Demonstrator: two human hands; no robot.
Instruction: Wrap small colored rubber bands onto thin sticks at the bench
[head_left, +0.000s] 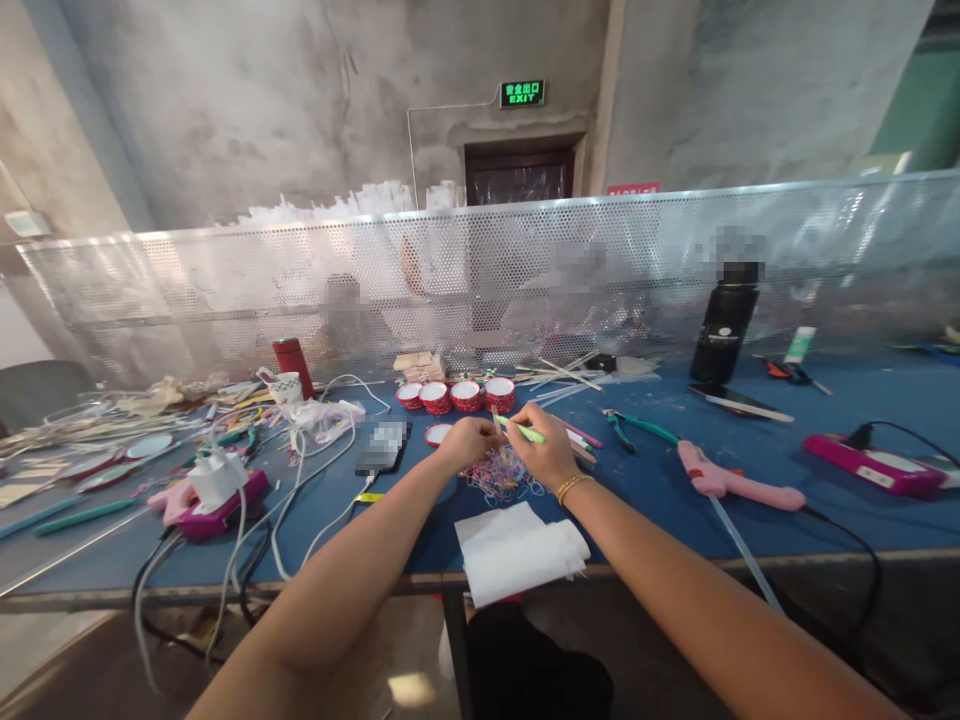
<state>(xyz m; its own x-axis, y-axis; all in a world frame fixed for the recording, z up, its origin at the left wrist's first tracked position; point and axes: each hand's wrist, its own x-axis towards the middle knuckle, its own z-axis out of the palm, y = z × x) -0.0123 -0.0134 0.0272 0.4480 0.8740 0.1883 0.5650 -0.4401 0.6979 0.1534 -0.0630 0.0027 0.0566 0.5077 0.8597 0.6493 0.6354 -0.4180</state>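
1. Stick (529,433), light green, sits pinched in my right hand (546,452) above the rubber bands (501,478) on the blue surface (675,480).
2. My left hand (466,441) pinches a thin stick end just beside it.
3. Red tape rolls (457,396) stand behind; a pink glue gun (731,482) lies right.

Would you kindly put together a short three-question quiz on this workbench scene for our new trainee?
1. True or false: the right hand holds a green stick.
2. What lies directly under both hands? A) pliers B) a pile of rubber bands C) a phone
3. Fill in: the pink glue gun lies to the ____ of the right hand.

Key: 1 true; 2 B; 3 right. The left hand pinches something small that cannot be made out. The pliers and phone lie off to the sides.
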